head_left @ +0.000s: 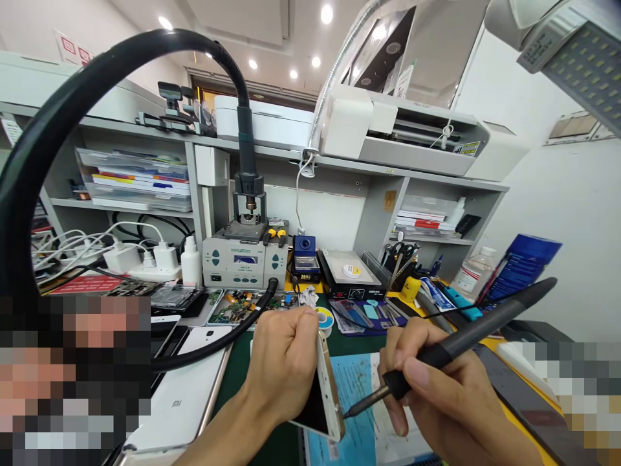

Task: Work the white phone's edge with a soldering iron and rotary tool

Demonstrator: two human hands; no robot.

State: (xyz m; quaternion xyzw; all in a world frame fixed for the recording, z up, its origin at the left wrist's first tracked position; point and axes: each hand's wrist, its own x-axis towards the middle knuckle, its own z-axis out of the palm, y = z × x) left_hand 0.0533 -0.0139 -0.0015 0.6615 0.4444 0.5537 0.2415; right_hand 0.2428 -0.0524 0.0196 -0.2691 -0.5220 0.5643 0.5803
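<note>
My left hand (286, 362) is wrapped round a smartphone (332, 395) with a white-and-gold edge, tilted so that this edge faces right. Part of its dark screen shows below my fingers; the rest is hidden by the hand. In my right hand (453, 401) is a soldering iron (478, 327) with a dark handle, gripped like a pen. Its tip points left and down at the phone's lower corner and appears to touch the edge there. Under both hands lies a blue-and-white printed sheet or booklet (356, 388).
A hot-air station (237, 262) stands behind, its black hose (213, 353) looping across the left side. A tray of circuit parts (242, 307), a solder spool (324, 318) and a hot plate (352, 272) sit beyond my hands. A white tablet (179, 395) lies left.
</note>
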